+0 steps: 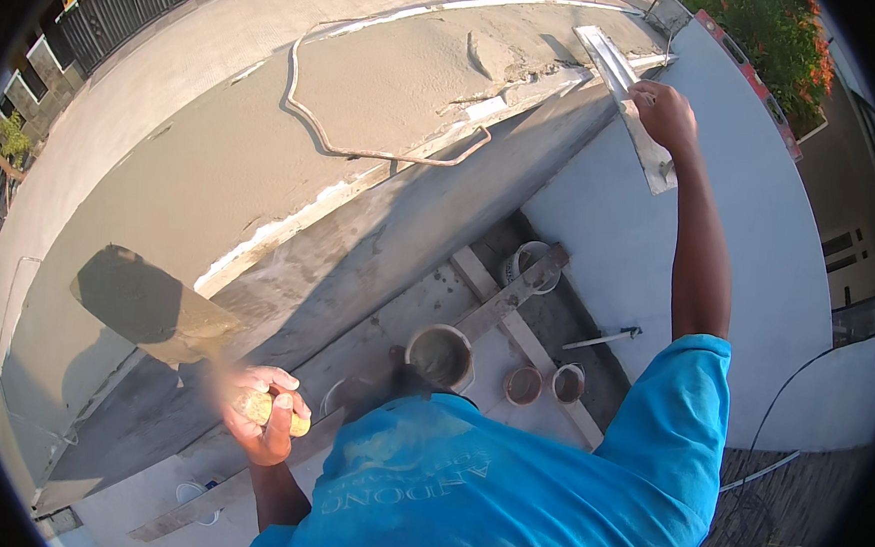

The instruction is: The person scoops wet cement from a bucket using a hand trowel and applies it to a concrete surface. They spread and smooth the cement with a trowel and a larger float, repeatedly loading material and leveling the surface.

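One left hand [267, 442] and one right hand [665, 115] are counted. One broad grey flat-bladed trowel with a yellow handle [145, 306] is held in the left; one long, narrow metal float [620, 96] is gripped in the right. Between and beyond the grips, one bent beige hose or cable [365, 154] is seen. Between the grips, lower down, one large pale round bucket [468, 374], one white plastic bucket [510, 270] and two small round pots [507, 383] [556, 381] can be counted. Below the right grip, one slim white pipe [602, 338] is visible.
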{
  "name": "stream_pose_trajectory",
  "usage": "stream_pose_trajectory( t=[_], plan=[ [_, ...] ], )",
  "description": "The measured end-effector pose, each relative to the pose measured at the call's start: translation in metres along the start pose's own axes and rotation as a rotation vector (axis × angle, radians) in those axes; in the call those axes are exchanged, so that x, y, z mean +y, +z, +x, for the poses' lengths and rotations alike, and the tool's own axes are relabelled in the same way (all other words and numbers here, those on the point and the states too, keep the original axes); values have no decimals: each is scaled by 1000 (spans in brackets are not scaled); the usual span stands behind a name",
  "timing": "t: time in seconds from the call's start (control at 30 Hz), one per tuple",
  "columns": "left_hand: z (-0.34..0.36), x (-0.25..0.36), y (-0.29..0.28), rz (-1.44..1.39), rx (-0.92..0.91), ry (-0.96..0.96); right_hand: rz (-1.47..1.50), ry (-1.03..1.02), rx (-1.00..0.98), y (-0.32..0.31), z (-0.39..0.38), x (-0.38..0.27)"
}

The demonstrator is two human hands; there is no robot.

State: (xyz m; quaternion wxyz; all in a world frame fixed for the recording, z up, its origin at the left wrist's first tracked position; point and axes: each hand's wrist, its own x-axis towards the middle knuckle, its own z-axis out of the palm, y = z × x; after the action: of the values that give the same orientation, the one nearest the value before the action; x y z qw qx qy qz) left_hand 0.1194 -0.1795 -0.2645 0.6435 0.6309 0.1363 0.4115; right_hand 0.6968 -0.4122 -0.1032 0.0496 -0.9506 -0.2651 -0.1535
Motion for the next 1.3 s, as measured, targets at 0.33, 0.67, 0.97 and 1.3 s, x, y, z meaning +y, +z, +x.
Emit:
stream_pose_trajectory(
  t=[0.33, 0.67, 0.97, 1.3],
  plan=[
    [0, -6, -1, -41, -103, -2, 68, -424, -81, -20, -16, -233],
    [-5, -20, -13, -80, -52, -53, -137, -430, -73, 10, -2, -259],
    [1, -19, -8, -66, -58, -58, 12, -526, 97, 63, 80, -192],
    [-5, -19, -6, -45, -9, -44, 24, -390, -125, 42, 82, -165]
  ],
)
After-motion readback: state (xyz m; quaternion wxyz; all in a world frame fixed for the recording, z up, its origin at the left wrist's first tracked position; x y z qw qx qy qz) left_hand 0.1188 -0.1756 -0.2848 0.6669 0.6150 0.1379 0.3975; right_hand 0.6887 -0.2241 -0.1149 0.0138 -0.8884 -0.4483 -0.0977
